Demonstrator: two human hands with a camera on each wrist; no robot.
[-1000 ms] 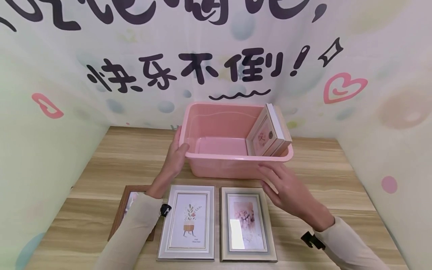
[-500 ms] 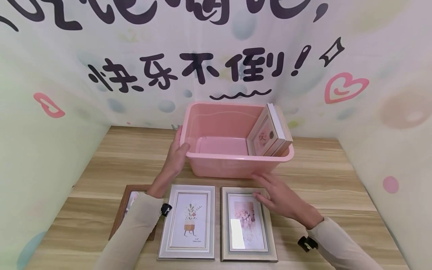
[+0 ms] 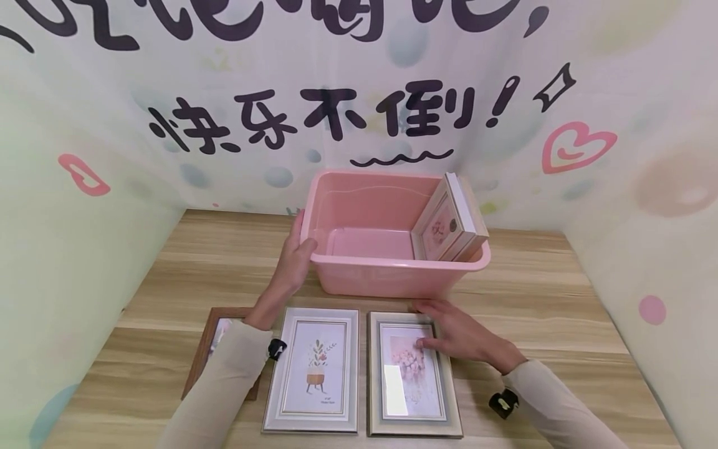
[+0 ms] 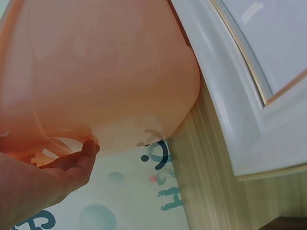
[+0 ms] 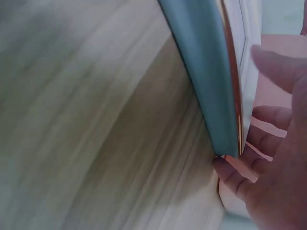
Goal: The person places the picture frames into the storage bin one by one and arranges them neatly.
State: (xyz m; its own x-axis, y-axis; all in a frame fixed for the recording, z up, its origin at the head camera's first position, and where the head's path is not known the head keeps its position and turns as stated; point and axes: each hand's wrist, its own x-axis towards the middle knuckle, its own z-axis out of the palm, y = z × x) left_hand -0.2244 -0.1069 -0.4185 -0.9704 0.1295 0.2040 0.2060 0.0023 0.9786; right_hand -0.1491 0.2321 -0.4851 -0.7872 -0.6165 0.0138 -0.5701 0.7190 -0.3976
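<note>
My left hand (image 3: 291,265) grips the left rim of a pink plastic basin (image 3: 381,279); in the left wrist view its fingers (image 4: 86,155) are at the basin's handle opening. Over the top right corner of a cream picture frame (image 3: 455,405) lying face up is my right hand (image 3: 465,335). Its fingers reach past the frame's far edge, and the thumb is above the glass. In the right wrist view, the fingers (image 5: 235,177) are by the frame's end, with the thumb apart from its face. A white picture frame (image 3: 272,399) with a potted-plant print lies to the left.
Several picture frames (image 3: 443,227) stand leaning at the right end inside the basin. A brown wooden frame (image 3: 202,349) lies partly under my left forearm. Behind the wood-grain table (image 3: 151,299) hangs a printed backdrop (image 3: 247,181).
My right hand has moved down and left from the basin's front to the cream frame's top right corner. My left hand stays on the basin's rim.
</note>
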